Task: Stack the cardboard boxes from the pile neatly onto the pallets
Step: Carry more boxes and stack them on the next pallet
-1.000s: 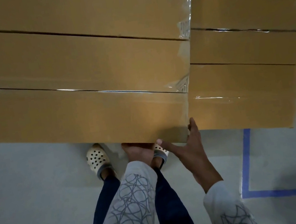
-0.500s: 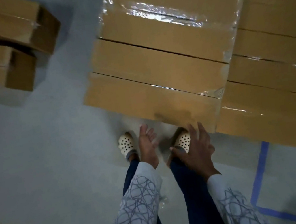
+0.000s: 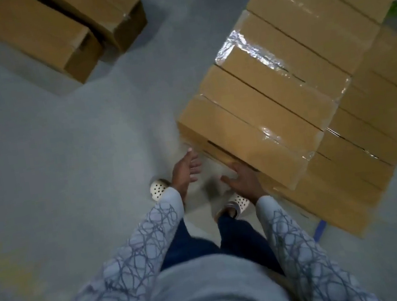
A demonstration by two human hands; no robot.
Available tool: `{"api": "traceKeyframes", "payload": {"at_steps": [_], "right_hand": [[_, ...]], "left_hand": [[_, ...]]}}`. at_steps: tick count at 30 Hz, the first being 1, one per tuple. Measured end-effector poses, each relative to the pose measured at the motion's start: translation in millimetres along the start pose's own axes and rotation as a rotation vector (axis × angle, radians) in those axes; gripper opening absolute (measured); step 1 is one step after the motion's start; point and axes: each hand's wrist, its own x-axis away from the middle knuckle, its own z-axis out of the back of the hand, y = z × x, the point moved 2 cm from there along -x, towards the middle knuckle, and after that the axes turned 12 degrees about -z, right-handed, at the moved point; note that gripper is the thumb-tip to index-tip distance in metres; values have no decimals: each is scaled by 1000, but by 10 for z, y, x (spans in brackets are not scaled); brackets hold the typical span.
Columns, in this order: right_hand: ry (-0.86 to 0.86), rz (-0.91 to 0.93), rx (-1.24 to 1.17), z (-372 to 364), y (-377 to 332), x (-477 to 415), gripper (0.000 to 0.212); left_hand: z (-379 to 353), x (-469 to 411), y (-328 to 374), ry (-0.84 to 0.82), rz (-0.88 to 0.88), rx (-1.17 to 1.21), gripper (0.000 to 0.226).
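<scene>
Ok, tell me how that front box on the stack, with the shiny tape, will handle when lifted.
The front box is long and narrow, so it probably needs both hands and may swing at the ends. Its glossy tape could be slick. Flat cardboard faces suggest it stays stiff and won't roll.

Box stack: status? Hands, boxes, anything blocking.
Left hand open, empty, just off the stack corner. Right hand open, at the near box edge, contact unclear. Two boxes wait on the floor. Path clear.

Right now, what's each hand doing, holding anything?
Left hand: open, holding nothing, just off the corner of the stacked boxes.
Right hand: open, fingers spread, against the stack's near edge, gripping nothing.
</scene>
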Motion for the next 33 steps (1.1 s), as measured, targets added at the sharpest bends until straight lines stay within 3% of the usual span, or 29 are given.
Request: {"api": "traceKeyframes", "payload": {"at_steps": [3, 5, 10, 13, 17, 21, 26, 33], "right_hand": [[-61, 5, 20, -111, -431, 155, 57], [-70, 10, 9, -201, -748, 235, 55], [-295, 12, 184, -423, -1646, 185, 65], [-235, 159, 295, -325, -2445, 219, 61], [-207, 274, 241, -256, -3462, 87, 47], [-334, 326, 211, -317, -4538, -103, 45], [-373, 466, 273, -333, -5794, -154, 42], [-491, 509, 310, -591, -6820, -188, 38]], "left_hand": [[519, 192, 300, -68, 11, -50, 45], [875, 232, 495, -49, -23, -53, 41], [1644, 213, 946, 86, -72, 0, 47], [1963, 110, 1173, 161, -81, 70, 49], [2305, -95, 1498, 219, -81, 149, 44], [2812, -418, 1985, 289, -147, 157, 46], [3524, -663, 2694, 557, -269, 297, 41], [4153, -1053, 3201, 641, -236, 436, 24]]}}
